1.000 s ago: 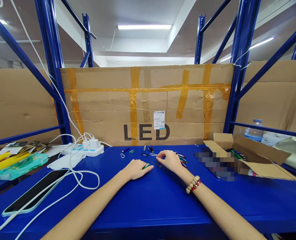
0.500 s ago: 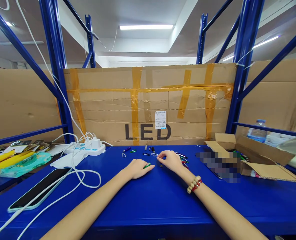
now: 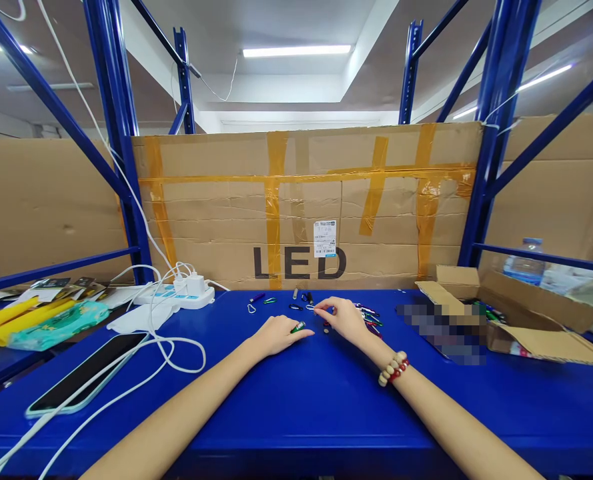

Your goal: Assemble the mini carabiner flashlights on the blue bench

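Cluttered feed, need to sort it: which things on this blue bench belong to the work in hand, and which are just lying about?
In hand: left hand gripping green piece; right hand touching silver clip; scattered clips beyond.
Lying about: phone, power strip, cardboard box, water bottle.

Blurred patch (image 3: 441,330) beside cardboard box (image 3: 526,313)

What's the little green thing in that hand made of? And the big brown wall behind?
The small green cylinder in the left hand looks like glossy metal, since its tip shines silver, but it is too small to be sure. The brown wall looks like matte cardboard: creases and tape strips.
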{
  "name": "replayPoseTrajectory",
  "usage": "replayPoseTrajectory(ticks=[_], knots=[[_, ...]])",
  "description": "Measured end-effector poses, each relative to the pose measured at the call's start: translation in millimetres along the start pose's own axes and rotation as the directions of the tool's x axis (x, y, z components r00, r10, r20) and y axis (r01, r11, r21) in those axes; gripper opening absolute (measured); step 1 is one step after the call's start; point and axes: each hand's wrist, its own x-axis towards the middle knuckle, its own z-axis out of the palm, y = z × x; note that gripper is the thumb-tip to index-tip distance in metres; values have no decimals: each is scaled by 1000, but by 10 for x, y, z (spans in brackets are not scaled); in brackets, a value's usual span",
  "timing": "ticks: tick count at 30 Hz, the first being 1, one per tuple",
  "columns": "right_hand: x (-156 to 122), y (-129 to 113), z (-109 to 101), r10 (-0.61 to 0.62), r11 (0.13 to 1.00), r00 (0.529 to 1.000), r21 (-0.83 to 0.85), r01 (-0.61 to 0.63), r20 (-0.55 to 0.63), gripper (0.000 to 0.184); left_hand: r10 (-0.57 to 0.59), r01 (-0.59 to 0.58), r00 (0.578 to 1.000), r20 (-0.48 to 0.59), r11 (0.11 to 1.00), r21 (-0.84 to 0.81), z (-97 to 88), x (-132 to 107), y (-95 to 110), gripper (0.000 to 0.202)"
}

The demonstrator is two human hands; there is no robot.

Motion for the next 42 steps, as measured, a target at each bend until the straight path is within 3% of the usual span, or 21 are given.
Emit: replayPoseTrajectory(ticks=[7, 14, 42], knots=[[1, -83, 85, -83, 936, 995, 347, 56, 63, 18, -11, 10, 999, -46, 1000, -20, -1, -3, 2, 35], [-20, -115, 128, -87, 864, 994, 503, 41, 68, 33, 9, -9, 1000, -22, 1000, -19, -9, -2, -2, 33], [-9, -107, 116, -90, 860, 991, 509, 29, 95, 32, 15, -16, 999, -34, 1000, -25, -3, -11, -20, 33]])
